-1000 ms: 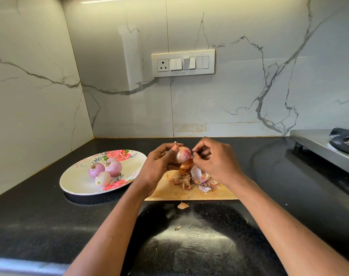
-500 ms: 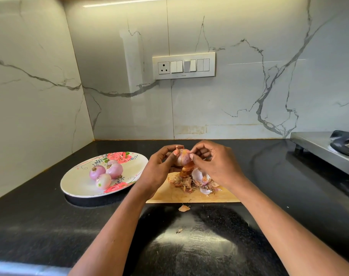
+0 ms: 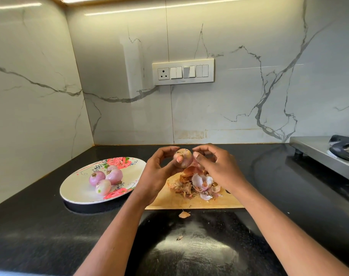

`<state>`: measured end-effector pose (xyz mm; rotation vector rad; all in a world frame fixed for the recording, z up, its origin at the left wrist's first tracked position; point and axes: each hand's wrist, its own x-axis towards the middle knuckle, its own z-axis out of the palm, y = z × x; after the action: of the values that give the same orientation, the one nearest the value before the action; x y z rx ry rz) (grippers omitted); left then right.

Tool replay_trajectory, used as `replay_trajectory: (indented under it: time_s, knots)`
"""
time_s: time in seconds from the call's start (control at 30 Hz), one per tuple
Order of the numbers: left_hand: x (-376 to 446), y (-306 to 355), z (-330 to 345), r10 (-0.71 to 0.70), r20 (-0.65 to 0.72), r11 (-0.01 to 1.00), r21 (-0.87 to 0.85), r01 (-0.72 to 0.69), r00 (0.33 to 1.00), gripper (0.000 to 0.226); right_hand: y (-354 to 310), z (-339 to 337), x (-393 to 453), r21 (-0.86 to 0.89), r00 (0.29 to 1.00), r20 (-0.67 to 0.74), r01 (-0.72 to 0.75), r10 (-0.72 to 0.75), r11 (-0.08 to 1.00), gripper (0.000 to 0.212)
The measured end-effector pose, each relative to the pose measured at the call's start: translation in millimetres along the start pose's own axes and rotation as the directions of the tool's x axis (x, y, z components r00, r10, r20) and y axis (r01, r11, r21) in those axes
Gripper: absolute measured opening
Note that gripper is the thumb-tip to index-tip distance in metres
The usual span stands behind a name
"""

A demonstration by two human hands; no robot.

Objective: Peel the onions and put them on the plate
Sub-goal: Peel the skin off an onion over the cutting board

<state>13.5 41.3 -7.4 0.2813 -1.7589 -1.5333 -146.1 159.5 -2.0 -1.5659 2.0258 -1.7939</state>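
My left hand grips a small pinkish onion between thumb and fingers, held above the wooden cutting board. My right hand is just right of the onion, its thumb tip touching the onion's side and its fingers curled; a strip of brown skin hangs under the onion. A heap of onion peels lies on the board below. To the left, a white plate with red flowers carries three peeled onions.
The black counter carries two stray peel scraps, one just in front of the board. A steel stove with a black burner stands at the right edge. Marble walls close the back and left; a switch panel is on the back wall.
Both hands have risen slightly with the onion, which has been turned in my left hand. My right hand's fingers have shifted from the onion's top to its right side.
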Motion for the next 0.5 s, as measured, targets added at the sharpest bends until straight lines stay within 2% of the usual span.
replay_trajectory:
  time_s: [0.07, 0.17, 0.5]
  knots:
    - [0.7, -0.5, -1.7, 0.017, -0.005, 0.999, 0.042, -0.017, 1.000, 0.050, -0.9, 2.1, 0.5, 0.089, 0.998, 0.059, -0.016, 0.011, 0.996, 0.016]
    - [0.9, -0.1, -2.6, 0.010, 0.004, 0.999, 0.031, -0.010, 1.000, 0.052, 0.1, 5.7, 0.8, 0.129, 0.996, 0.090, -0.006, -0.005, 0.992, 0.023]
    - [-0.6, 2.4, -0.9, 0.003, 0.028, 1.000, 0.001, -0.003, 1.000, 0.049, 0.4, 6.6, -0.4, 0.182, 0.997, 0.030, 0.060, -0.066, 0.982, 0.020]
